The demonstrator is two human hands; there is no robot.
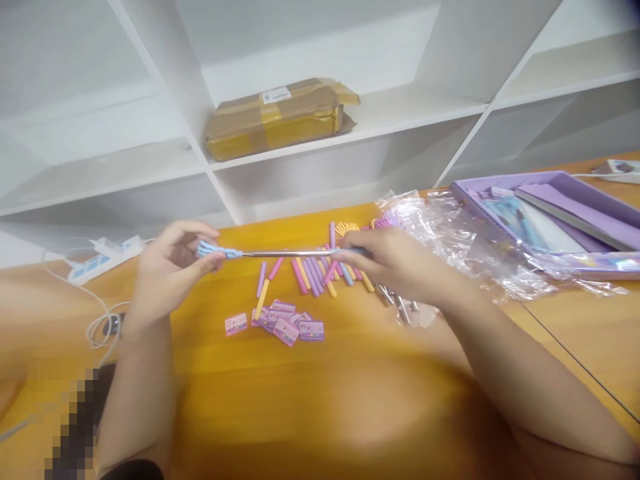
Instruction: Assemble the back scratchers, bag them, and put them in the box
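A telescopic back scratcher (pixel 285 253) with a thin metal rod stretches level between my two hands above the table. My left hand (pixel 173 267) pinches its light-blue, claw-shaped head between thumb and fingers. Around the blue handle at the other end, my right hand (pixel 395 260) is closed. Beneath the rod lie several pink, purple, yellow and blue tubes (pixel 313 275) in a loose heap. Yellow claw heads (pixel 347 229) and purple claw heads (pixel 387 220) show behind my right hand. Metal rods (pixel 401 308) lie partly hidden below it. Small printed cards (pixel 286 331) are piled nearer to me.
Crumpled clear plastic bags (pixel 440 227) spread at the right, beside a purple box (pixel 550 267) holding flat packets. A power strip (pixel 105 259) with white cables sits at the left. White shelving (pixel 350 147) stands behind, with a taped brown parcel (pixel 280 120) on it.
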